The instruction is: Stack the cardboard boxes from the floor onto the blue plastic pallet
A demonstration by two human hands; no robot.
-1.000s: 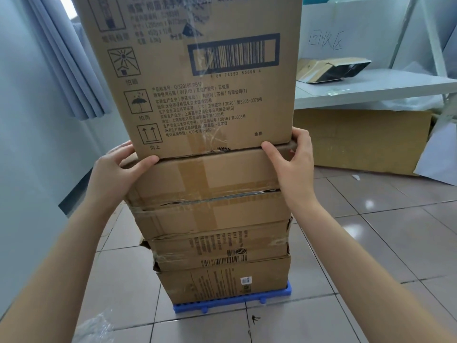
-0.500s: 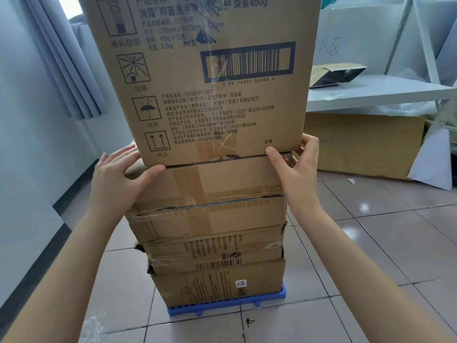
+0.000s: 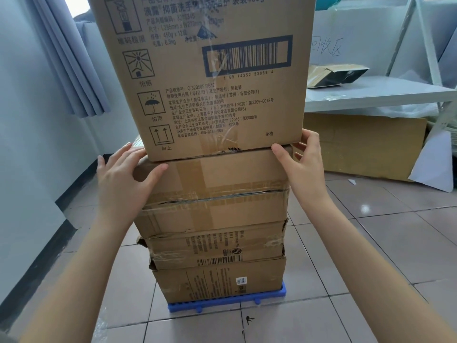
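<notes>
A blue plastic pallet (image 3: 283,292) lies on the tiled floor with several cardboard boxes stacked on it. On top stands a tall printed box (image 3: 210,82) with a barcode, resting on a taped brown box (image 3: 215,174). Two flatter boxes (image 3: 215,246) sit below them. My left hand (image 3: 121,179) is at the printed box's lower left corner, fingers spread, thumb on the taped box's front. My right hand (image 3: 304,167) is at the lower right corner, thumb tip at the seam between the two boxes, fingers apart beside it.
A white shelf (image 3: 371,97) stands at the right with an open carton (image 3: 333,75) on it and a flat cardboard sheet (image 3: 366,144) leaning below. A grey curtain (image 3: 69,65) and a wall are close on the left. Crumpled plastic film (image 3: 99,330) lies by my left arm.
The printed box has stayed on the stack. The fingers of both hands have spread and loosened at its lower corners. The view has shifted a little to the left.
</notes>
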